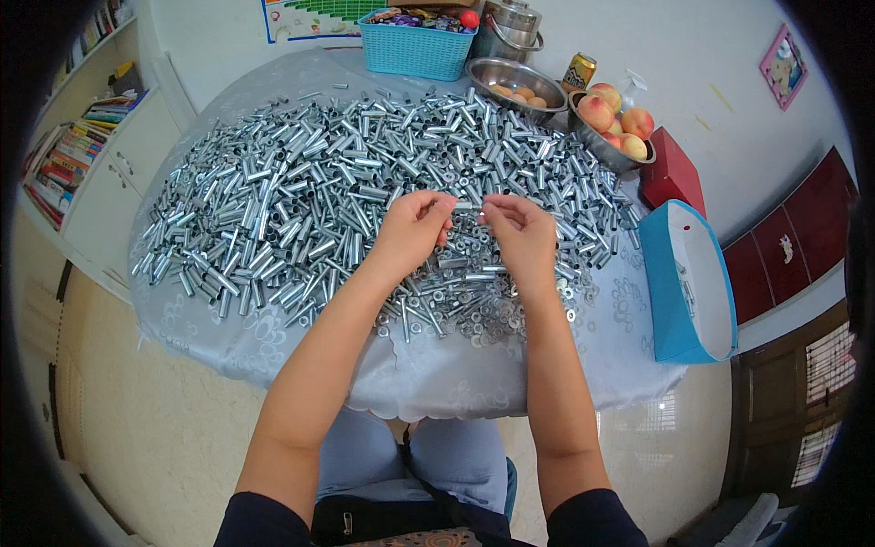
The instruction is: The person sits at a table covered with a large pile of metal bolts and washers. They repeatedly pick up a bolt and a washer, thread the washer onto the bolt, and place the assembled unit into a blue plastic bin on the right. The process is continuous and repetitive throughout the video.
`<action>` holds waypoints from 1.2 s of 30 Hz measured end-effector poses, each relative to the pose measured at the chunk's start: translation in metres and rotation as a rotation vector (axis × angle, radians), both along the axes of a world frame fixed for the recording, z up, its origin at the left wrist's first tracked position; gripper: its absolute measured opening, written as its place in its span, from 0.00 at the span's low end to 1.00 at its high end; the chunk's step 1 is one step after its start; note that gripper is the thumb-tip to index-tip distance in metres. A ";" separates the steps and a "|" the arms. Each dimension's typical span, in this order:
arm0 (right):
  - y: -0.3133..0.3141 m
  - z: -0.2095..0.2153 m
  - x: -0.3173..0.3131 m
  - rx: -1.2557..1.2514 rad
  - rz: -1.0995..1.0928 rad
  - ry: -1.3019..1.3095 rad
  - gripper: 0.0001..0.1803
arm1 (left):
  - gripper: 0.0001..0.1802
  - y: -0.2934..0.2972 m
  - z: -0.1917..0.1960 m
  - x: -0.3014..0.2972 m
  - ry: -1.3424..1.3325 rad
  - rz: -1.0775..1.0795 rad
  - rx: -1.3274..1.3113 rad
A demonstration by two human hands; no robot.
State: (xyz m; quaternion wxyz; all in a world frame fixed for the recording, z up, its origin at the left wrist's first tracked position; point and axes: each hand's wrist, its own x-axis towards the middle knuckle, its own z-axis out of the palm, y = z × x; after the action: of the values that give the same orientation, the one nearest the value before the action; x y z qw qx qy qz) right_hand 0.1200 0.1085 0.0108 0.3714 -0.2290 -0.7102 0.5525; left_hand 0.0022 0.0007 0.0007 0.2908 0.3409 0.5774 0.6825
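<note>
As L hand (412, 232) and R hand (528, 239) pinch what looks like a tube (468, 206) btwn them, a slip cd drop it into the pile (301, 182), lost among lookalikes.

White wall (656, 36) beyond the grip; white bookcase (102, 205), far left; barred panes (829, 360) in dark-brown wood (761, 383), right; glossy cream floor (182, 401) below
</note>
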 end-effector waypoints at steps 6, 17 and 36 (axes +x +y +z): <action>-0.012 0.000 -0.004 -0.067 0.050 0.011 0.11 | 0.11 0.001 -0.004 -0.003 0.006 0.033 0.031; -0.014 -0.002 -0.005 -0.013 0.014 -0.002 0.12 | 0.11 0.000 -0.003 -0.001 0.044 0.056 0.027; -0.020 0.020 0.001 -0.227 0.362 -0.007 0.28 | 0.12 -0.001 -0.001 -0.008 -0.046 0.096 0.106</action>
State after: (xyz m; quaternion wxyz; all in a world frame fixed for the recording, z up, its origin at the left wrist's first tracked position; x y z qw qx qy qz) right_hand 0.1210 0.0885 0.0309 0.2355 -0.1400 -0.6741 0.6860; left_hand -0.0059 -0.0008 -0.0002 0.2523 0.3119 0.5495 0.7329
